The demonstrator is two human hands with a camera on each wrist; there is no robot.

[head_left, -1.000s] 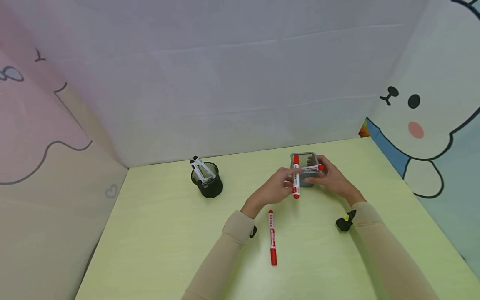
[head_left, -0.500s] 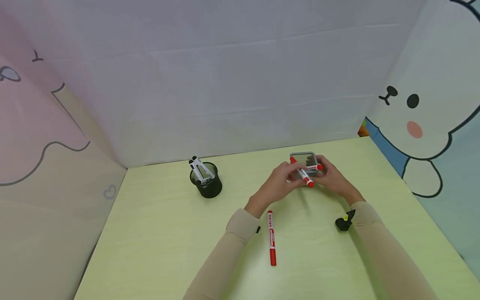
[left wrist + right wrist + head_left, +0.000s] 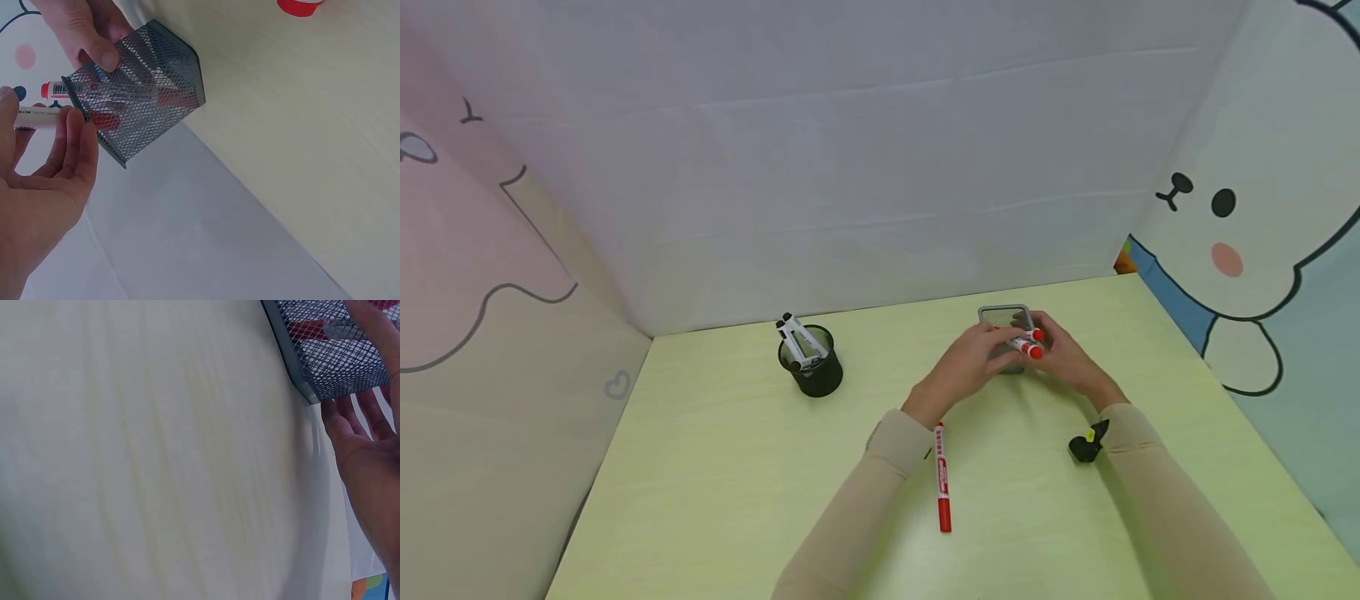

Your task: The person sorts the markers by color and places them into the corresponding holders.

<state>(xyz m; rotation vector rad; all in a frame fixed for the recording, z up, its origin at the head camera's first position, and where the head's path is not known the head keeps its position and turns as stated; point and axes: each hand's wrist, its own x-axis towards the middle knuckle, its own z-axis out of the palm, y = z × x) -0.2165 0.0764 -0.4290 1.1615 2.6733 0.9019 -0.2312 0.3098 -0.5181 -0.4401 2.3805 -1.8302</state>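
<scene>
My left hand (image 3: 966, 371) pinches a red-and-white marker (image 3: 37, 117). Its red end is inside the mouth of a grey mesh pen holder (image 3: 147, 75), seen through the mesh in the left wrist view. A second red marker (image 3: 57, 89) lies inside the holder with its end sticking out. Gripping the holder from the right is my right hand (image 3: 1071, 358), its thumb along one side in the left wrist view. The holder is tilted. Another red marker (image 3: 943, 479) lies on the table, beside the left forearm.
A round black mesh pen cup (image 3: 822, 382) stands at the back left of the table (image 3: 715, 467), holding several white markers with black ends (image 3: 805, 337). Behind the table hangs a pale cloth (image 3: 850, 167). Cartoon-printed cloths are at both sides.
My left hand has moved right towards the holder, turning its marker from upright to aslant and putting one end into the mouth. The right hand keeps its grip on the holder.
</scene>
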